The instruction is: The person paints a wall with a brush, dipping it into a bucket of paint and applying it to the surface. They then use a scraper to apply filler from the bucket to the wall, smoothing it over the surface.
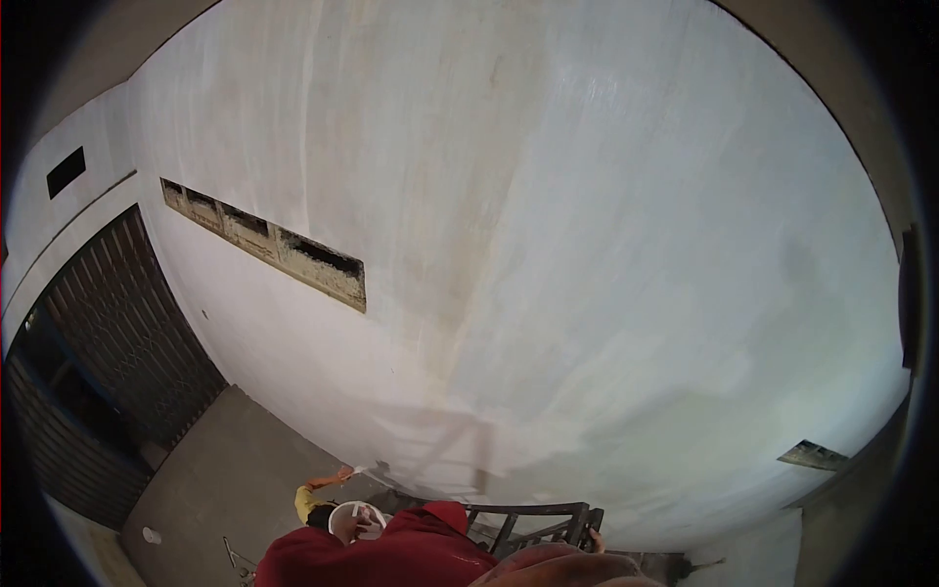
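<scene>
At the bottom, my red sleeve (333, 560) leads to a white bucket (339, 511). My left hand (369, 529) is at the bucket, its fingers closed over the rim; part of the hand is hidden. A dark ladder (533, 509) leans near the wall in front of me. Fingers of my right hand (598, 539) show at the ladder's right end, wrapped round the rail. Large out-of-focus skin fills the bottom edge right of the red cloth. Ahead rises a patchy painted wall (626, 225), whitish with beige streaks.
Below, a co-worker in a yellow sleeve (311, 501) reaches a brush-like tool (362, 471) toward the lower wall. A vent opening (269, 245) cuts the wall; another vent (814, 455) is low right. A folding metal gate (127, 333) stands left. A small white container (151, 535) sits on the floor.
</scene>
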Motion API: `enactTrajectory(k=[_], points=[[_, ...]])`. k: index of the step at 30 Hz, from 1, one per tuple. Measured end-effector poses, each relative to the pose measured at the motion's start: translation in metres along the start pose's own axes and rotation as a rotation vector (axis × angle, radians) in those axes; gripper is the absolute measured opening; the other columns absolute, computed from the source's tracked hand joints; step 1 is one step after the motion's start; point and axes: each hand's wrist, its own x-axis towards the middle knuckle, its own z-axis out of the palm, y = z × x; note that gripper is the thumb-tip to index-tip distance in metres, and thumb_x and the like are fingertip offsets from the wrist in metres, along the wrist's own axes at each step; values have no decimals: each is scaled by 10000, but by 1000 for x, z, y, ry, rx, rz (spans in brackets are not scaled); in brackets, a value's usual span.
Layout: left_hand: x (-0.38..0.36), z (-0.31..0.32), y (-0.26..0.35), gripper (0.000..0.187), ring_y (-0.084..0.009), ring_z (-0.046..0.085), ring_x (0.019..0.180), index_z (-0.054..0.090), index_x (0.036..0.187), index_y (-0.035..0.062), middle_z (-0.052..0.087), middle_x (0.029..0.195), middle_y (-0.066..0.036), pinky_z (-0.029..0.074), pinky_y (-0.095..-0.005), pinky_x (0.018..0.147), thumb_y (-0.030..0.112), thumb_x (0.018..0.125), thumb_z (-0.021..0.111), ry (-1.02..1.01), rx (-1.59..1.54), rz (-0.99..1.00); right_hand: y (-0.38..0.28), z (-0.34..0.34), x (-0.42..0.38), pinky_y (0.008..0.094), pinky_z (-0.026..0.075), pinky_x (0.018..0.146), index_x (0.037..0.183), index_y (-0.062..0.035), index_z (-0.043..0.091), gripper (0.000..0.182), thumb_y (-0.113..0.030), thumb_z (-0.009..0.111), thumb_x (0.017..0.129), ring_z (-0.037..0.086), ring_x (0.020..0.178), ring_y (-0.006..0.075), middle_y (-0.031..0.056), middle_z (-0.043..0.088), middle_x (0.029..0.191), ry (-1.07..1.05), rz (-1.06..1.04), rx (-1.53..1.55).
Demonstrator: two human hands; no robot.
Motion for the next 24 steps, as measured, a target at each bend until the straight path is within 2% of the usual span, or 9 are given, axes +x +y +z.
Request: enactTrajectory(k=[11,13,17,20,24], points=[[-7,3,-42,229,-122,532,512,713,913,110,623,674,-14,389,-289,453,310,821,651,-9,-4,-55,1,-11,-25,421,430,810,1076,54,552,644,-541,496,836,551,848,308,185,574,903,59,-58,-75],[-13,3,-43,228,-122,533,513,713,914,110,624,677,-14,389,-288,454,309,821,651,-11,-9,-66,6,-21,-21,424,430,816,1080,55,551,648,-542,496,835,552,855,311,186,574,908,17,-63,-57],[-22,3,-42,226,-123,536,516,713,916,112,628,684,-15,390,-287,455,308,822,651,-13,-3,-60,21,-77,10,446,430,840,1095,70,548,663,-532,515,820,552,863,327,200,575,919,-256,45,178],[-25,-2,-40,224,-124,538,518,712,917,113,631,689,-15,390,-286,456,307,823,651,-14,19,-58,28,-81,13,378,429,707,1025,36,565,604,-537,499,845,523,754,257,153,566,865,-199,9,172],[-29,-7,-39,222,-125,541,521,712,919,114,635,695,-16,390,-284,458,306,824,651,-18,26,-49,28,-91,18,409,445,761,1050,37,565,620,-538,510,824,543,801,292,171,568,860,-215,32,181]])
